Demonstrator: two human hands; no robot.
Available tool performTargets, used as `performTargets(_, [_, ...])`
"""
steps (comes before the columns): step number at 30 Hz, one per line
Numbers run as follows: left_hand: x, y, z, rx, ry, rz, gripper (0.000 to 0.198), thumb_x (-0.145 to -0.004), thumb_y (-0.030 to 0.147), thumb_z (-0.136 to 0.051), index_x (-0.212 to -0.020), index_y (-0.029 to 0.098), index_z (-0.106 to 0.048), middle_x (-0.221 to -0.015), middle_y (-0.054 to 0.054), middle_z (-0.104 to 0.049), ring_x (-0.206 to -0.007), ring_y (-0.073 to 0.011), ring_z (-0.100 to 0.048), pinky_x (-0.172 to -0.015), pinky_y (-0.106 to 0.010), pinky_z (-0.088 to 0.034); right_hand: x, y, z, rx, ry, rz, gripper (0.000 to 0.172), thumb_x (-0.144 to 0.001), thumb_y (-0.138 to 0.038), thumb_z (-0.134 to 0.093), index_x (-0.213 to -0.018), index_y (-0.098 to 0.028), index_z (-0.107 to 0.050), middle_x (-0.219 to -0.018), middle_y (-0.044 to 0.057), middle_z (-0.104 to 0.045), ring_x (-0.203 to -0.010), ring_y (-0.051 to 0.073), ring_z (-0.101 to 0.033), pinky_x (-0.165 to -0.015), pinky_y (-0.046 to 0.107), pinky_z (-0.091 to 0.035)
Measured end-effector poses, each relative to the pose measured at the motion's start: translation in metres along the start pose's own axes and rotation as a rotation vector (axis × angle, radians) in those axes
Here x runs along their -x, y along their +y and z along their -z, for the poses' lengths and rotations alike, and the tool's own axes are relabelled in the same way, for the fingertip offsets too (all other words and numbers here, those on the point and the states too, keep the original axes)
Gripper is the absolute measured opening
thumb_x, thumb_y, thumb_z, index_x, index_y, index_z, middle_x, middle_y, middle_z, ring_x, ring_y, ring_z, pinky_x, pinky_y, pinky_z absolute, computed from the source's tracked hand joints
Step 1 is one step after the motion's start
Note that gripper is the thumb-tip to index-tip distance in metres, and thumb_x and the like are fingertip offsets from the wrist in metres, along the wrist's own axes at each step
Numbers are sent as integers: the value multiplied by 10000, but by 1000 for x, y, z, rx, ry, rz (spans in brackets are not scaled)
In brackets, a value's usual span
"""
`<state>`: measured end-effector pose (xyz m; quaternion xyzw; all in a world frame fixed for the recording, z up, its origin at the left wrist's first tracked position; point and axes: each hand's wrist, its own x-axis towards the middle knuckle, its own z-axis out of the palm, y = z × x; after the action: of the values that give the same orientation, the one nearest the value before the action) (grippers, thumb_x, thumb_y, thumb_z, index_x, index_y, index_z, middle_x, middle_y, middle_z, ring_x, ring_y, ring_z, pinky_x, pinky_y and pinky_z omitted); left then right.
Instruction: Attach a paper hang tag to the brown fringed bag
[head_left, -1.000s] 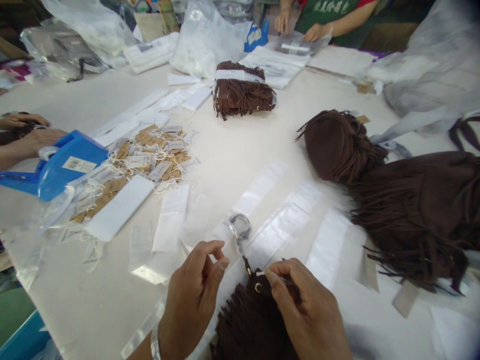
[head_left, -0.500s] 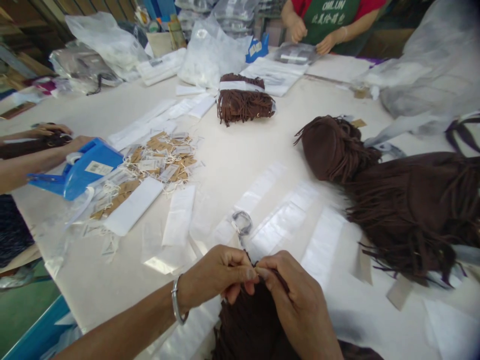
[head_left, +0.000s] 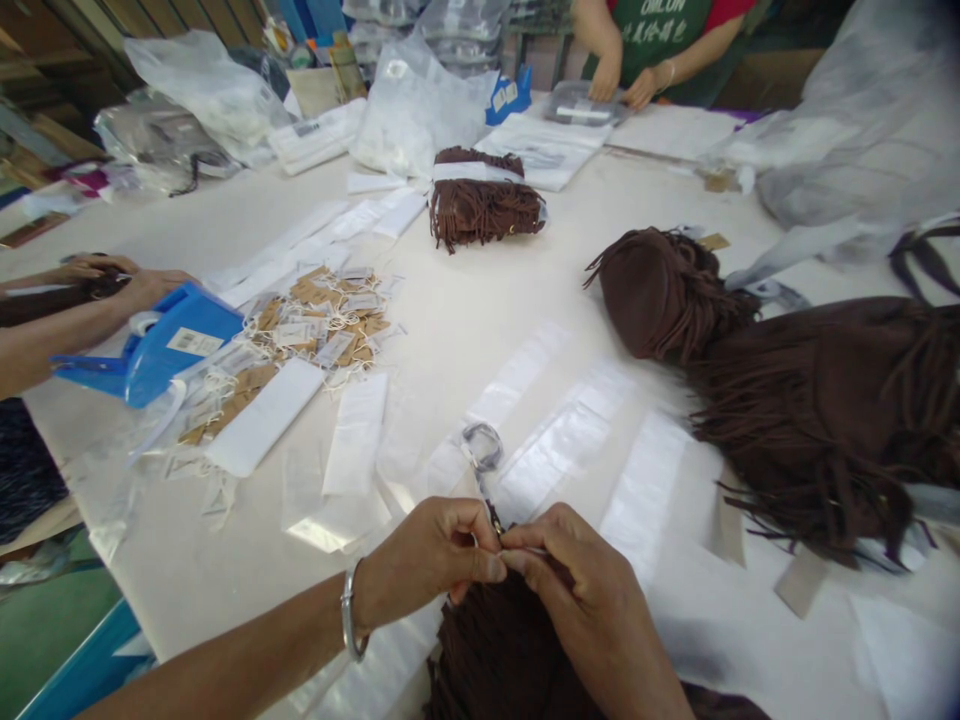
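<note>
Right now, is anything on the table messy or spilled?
Yes. The brown paper tags with white strings lie in a loose, tangled heap beside the blue tool, not stacked. Clear flat bags lie scattered at different angles. Both hands, the left hand and the right hand, pinch the brown fringed piece.

My left hand (head_left: 431, 560) and right hand (head_left: 592, 600) are both bare, without gloves or rings. A thin silver metal bangle (head_left: 349, 612) circles my left wrist. My left forearm is uncovered, no sleeve reaching it; my right wrist carries nothing visible.
</note>
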<state>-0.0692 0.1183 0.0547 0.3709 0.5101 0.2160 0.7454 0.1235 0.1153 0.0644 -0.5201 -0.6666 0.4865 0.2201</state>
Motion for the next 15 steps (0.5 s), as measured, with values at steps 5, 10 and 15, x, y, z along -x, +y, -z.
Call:
performTargets(5, [5, -2, 0, -203, -27, -48, 305, -876, 426, -555, -776, 153, -647, -480, 45, -506, -412, -75, -471, -436, -178, -325, -3, -1, 2, 1, -20, -38, 175, -920, -229, -522, -826, -259, -667, -828, -19, -587, -785, 122, -583, -700, 236, -426])
performTargets(10, [7, 4, 1, -301, -20, -39, 268, -899, 378, -510, -816, 166, -651, -466, 51, -508, -423, -84, -498, -462, -176, -352, -2, 3, 0, 43, 8, -34, 185, -924, -241, -504, -820, -260, -656, -842, -15, -599, -782, 129, -586, -684, 235, -429])
performTargets(15, [2, 3, 1, -244, 65, -38, 154, -801, 324, -641, -769, 177, -607, -565, 46, -527, -506, -94, -510, -494, -193, -372, -2, 6, -2, 72, 29, -26, 161, -929, -256, -494, -876, -259, -645, -843, -13, -601, -766, 132, -584, -652, 234, -429])
